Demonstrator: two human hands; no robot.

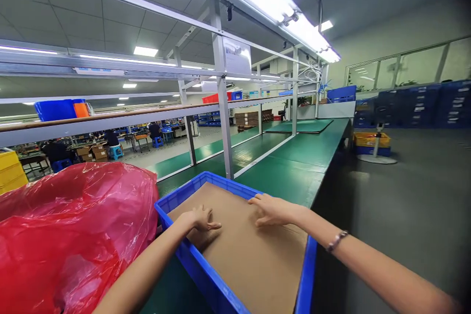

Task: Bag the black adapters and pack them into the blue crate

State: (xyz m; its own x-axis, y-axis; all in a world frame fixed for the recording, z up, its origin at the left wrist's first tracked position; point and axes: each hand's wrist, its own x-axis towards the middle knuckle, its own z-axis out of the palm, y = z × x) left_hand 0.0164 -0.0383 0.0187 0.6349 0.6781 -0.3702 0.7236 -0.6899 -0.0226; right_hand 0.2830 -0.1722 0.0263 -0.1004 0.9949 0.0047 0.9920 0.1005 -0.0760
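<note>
A blue plastic bin (217,279) sits on the green-topped bench in front of me. Inside it lies a flat sheet of brown cardboard (253,265) that spans nearly the whole width. My left hand (201,218) is over the left part of the sheet, fingers apart and holding nothing. On the right side, my right hand (270,210) is spread above the cardboard, thumb and fingers apart, also holding nothing. Whether the fingertips touch the sheet I cannot tell. A bracelet (336,241) circles my right wrist.
A big red plastic bag (81,225) bulges at the left, close to the bin. Metal posts (222,108) rise behind it, carrying a shelf. The green bench (294,164) stretches away to the right. A pedestal fan (377,147) stands on the floor. Several people sit far off.
</note>
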